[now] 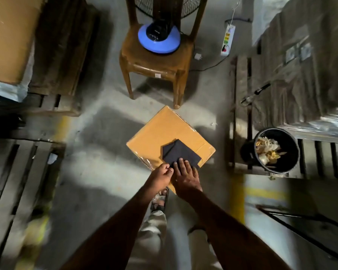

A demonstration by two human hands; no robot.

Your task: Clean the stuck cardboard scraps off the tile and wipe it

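Head camera view, looking straight down at a grey concrete floor in a dim storeroom. Near the middle lies a flat, square, tan slab, turned like a diamond, with clear plastic wrap crinkled along its near left edge. It looks like cardboard covering; whether it is the tile itself cannot be told. A dark folded cloth rests on the near part of the slab.

Both bare arms reach down from the near edge, and the two hands meet at the slab's near corner, touching each other. The left hand is curled, fingertips pinched together at the near edge of the cloth; whether it grips anything cannot be told. The right hand lies flat, palm down, fingers spread, pressing on the cloth's near corner. Below the hands, one sandalled foot and pale trouser legs show.

No writing can be read anywhere; a small white sticker on the chair front is too small to make out.

To the right, a black bucket stands on a wooden pallet, holding torn tan and pale scraps. Beyond the slab stands a brown plastic chair with a fan's blue round base on its seat. Far right of the chair, a white power strip lies on the floor with cables plugged in. More pallets and wrapped stacks line both sides.
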